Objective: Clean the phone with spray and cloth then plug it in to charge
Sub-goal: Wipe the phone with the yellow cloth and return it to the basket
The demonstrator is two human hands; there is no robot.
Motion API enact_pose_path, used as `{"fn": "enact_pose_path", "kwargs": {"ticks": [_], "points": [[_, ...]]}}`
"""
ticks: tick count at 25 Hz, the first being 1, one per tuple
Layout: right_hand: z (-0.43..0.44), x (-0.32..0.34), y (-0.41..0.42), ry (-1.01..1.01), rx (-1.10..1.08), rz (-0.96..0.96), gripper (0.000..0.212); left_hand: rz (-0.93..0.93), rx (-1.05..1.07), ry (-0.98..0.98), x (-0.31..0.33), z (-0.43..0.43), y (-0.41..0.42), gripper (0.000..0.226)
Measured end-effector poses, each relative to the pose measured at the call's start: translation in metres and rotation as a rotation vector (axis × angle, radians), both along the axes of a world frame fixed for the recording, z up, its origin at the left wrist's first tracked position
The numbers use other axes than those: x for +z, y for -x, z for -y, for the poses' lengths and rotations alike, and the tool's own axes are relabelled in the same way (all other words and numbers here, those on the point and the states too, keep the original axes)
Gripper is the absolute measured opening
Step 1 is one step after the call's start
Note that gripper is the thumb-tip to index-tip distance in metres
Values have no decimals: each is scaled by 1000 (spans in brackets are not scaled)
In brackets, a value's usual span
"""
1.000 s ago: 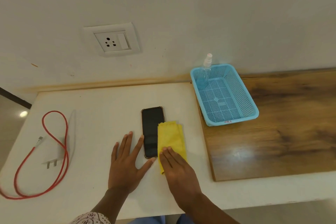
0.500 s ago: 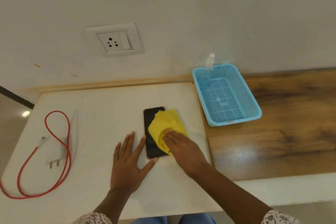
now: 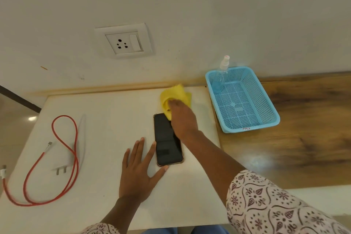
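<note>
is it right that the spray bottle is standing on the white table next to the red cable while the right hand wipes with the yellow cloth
Not quite. The spray bottle stands inside the blue basket, at its far corner by the wall, not beside the red cable, which lies far off on the left side of the white table. The head view shows this. The right hand does press the yellow cloth.

- Soft, even indoor light filled the scene, with faint shadows.
- Glare pooled on the wooden surface (image 3: 256, 163).
- Motion blurred the yellow cloth (image 3: 175, 95).
- Wide-angle distortion bent the edges.
</note>
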State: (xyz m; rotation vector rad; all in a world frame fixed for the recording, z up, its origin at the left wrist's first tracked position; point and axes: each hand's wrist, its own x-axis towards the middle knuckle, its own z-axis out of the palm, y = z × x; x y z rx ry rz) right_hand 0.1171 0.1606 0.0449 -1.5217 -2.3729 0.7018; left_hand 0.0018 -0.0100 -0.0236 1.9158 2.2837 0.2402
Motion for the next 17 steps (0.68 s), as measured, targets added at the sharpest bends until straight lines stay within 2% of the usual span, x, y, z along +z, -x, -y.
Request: {"fn": "enact_pose_path", "kwargs": {"ticks": [2, 5, 8, 10, 12, 14, 17], "points": [[12, -15, 11, -40, 128, 153, 47, 5, -7, -4, 1, 0, 0, 76], [24, -27, 18, -95, 224, 142, 53, 3, -21, -1, 2, -1, -1, 75], [36, -33, 12, -148, 574, 194, 51, 18, -27, -6, 4, 0, -1, 74], [34, -36, -3, -171, 688, 210, 49, 28, -24, -17, 5, 0, -1, 74], [23, -36, -19, -152, 579, 189, 54, 23, -19, -15, 5, 0, -1, 74], [13, -34, -33, -158, 361, 151, 57, 17, -6, -4, 4, -1, -1, 76], [17, -32, -38, -121, 152, 138, 55, 7, -5, 13, 5, -1, -2, 76]]}}
